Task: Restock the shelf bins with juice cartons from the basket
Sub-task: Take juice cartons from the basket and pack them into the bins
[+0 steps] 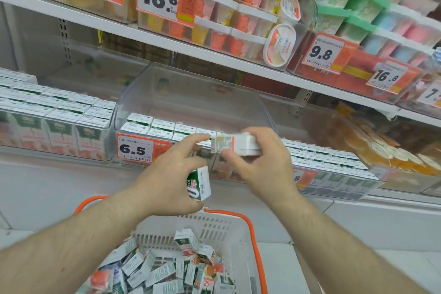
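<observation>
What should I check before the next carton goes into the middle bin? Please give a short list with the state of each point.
1. Right hand grips a carton: ok.
2. Left hand holds a second carton: ok.
3. Middle bin has free room above its cartons: ok.
4. Held carton turned like the shelved ones: cannot tell, blurred.
5. Basket has cartons left: ok.

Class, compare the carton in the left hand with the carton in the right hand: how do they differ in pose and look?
The left hand grips its carton roughly upright and lower, green face showing. The right hand pinches its carton on its side and higher, by the middle bin, white and orange faces showing, blurred. Both are small juice cartons held above the basket.
</observation>
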Demonstrator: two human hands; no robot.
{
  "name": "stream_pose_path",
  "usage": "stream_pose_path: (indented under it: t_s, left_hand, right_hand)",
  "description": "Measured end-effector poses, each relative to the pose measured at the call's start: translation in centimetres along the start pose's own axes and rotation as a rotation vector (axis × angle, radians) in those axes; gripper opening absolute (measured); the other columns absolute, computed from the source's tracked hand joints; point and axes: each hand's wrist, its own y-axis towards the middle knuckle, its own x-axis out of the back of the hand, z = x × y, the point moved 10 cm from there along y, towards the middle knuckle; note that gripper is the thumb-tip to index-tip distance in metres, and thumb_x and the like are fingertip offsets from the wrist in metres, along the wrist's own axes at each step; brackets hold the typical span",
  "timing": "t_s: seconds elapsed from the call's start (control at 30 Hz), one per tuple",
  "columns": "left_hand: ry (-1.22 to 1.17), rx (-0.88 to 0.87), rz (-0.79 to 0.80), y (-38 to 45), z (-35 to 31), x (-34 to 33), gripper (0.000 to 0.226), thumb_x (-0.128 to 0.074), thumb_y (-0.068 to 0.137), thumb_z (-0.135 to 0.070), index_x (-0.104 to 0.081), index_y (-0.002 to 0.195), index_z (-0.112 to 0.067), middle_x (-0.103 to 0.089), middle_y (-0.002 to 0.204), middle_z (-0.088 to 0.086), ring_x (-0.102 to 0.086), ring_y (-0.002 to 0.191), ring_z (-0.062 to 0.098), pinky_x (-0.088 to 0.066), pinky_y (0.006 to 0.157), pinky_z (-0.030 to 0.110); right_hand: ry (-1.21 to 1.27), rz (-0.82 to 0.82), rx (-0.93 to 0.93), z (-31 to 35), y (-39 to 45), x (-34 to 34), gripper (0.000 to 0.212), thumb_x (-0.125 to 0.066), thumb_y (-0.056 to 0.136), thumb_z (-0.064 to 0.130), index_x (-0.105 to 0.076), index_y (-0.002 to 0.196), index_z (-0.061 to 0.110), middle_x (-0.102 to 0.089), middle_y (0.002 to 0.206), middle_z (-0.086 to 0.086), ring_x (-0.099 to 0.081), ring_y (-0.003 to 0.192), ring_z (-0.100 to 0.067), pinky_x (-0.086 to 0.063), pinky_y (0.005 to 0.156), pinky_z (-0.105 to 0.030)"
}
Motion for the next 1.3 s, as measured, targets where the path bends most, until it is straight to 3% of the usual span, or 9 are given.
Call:
stream_pose_path:
  t_s: [0.1, 0.23, 0.3, 0.4, 0.57, 0.77, 0.93, 1.1, 1.3]
  left_hand:
    - [0.160, 0.115, 0.007, 0.3, 2.2, -0.4, 0.054, -0.071, 0.053, -0.048, -0.074, 0.101, -0.024, -0.025, 0.157, -0.004, -0.031, 0.139, 0.023, -0.027, 0.112, 0.042]
    - [0.323, 0.183, 0.052, -0.2, 4.1, -1.6, 0.050, -0.063, 0.045, -0.054, -0.075, 0.084, -0.026, -0.032, 0.156, -0.001, -0.019, 0.146, 0.019, 0.004, 0.118, 0.042]
    - [0.336, 0.186, 0.081, -0.3, 4.6, -2.1, 0.050, -0.060, 0.044, -0.056, -0.074, 0.081, -0.027, -0.032, 0.157, -0.001, -0.012, 0.146, 0.016, 0.013, 0.117, 0.043]
    - [0.320, 0.181, 0.082, -0.2, 4.9, -2.1, 0.050, -0.060, 0.046, -0.056, -0.074, 0.085, -0.029, -0.026, 0.159, -0.005, -0.006, 0.146, 0.011, 0.022, 0.114, 0.040]
    - [0.289, 0.207, 0.055, 0.0, 4.9, -1.8, 0.046, -0.060, 0.048, -0.054, -0.073, 0.084, -0.029, -0.024, 0.160, -0.007, -0.008, 0.147, 0.011, 0.023, 0.114, 0.041]
    - [0.322, 0.239, 0.082, 0.2, 4.8, -1.9, 0.046, -0.058, 0.057, -0.055, -0.070, 0.095, -0.032, -0.005, 0.161, -0.015, 0.007, 0.146, 0.006, 0.029, 0.111, 0.042]
    - [0.352, 0.263, 0.109, 0.4, 4.6, -2.1, 0.044, -0.066, 0.064, -0.055, -0.068, 0.101, -0.033, 0.002, 0.162, -0.014, 0.011, 0.147, 0.008, 0.028, 0.112, 0.045]
    - [0.299, 0.270, 0.107, 0.4, 4.6, -1.9, 0.040, -0.068, 0.063, -0.054, -0.069, 0.097, -0.033, -0.001, 0.162, -0.015, 0.008, 0.146, 0.006, 0.028, 0.112, 0.043]
    - [0.165, 0.267, 0.095, 0.5, 4.3, -1.0, 0.029, -0.072, 0.065, -0.050, -0.068, 0.088, -0.033, -0.010, 0.161, -0.017, -0.001, 0.146, 0.003, 0.026, 0.113, 0.037]
  right_hand:
    - [-0.188, 0.097, -0.077, -1.5, 4.7, 0.7, 0.033, -0.076, 0.080, 0.045, -0.054, 0.096, 0.027, -0.056, 0.096, 0.007, -0.051, 0.083, -0.007, -0.041, 0.074, -0.022]
    - [-0.453, 0.333, -0.103, -4.9, 9.5, -2.2, 0.038, -0.068, 0.083, 0.049, -0.054, 0.100, 0.019, -0.059, 0.100, -0.003, -0.056, 0.091, -0.026, -0.039, 0.071, -0.033]
    - [-0.603, 0.429, -0.087, -6.3, 10.4, -3.8, 0.044, -0.064, 0.086, 0.053, -0.055, 0.111, 0.018, -0.063, 0.102, -0.004, -0.058, 0.095, -0.028, -0.044, 0.083, -0.037]
    - [-0.832, 0.566, 0.007, -7.6, 11.0, -6.2, 0.047, -0.057, 0.089, 0.059, -0.054, 0.117, 0.022, -0.067, 0.090, 0.002, -0.061, 0.098, -0.026, -0.024, 0.109, -0.047]
    - [-0.910, 0.935, 0.003, -9.6, 9.3, -9.9, 0.046, -0.041, 0.095, 0.065, -0.060, 0.109, 0.025, -0.060, 0.085, 0.011, -0.055, 0.096, -0.021, -0.020, 0.104, -0.050]
    - [-0.866, 1.136, -0.039, -9.8, 8.0, -11.0, 0.045, -0.030, 0.103, 0.054, -0.059, 0.120, 0.024, -0.056, 0.111, 0.009, -0.050, 0.119, -0.021, -0.015, 0.114, -0.055]
    - [-0.769, 1.164, -0.172, -9.4, 6.9, -11.4, 0.053, -0.025, 0.108, 0.041, -0.047, 0.145, 0.010, -0.041, 0.154, -0.005, -0.037, 0.140, -0.025, -0.025, 0.114, -0.038]
    - [-0.476, 1.103, -0.466, -9.7, 6.3, -10.8, 0.081, -0.007, 0.096, 0.070, -0.028, 0.155, 0.020, -0.024, 0.162, -0.003, -0.019, 0.150, -0.025, -0.011, 0.120, -0.046]
    - [-0.401, 1.024, -0.568, -9.4, 6.5, -10.6, 0.089, -0.001, 0.090, 0.076, -0.030, 0.155, 0.022, -0.027, 0.161, -0.006, -0.025, 0.148, -0.027, -0.012, 0.119, -0.049]
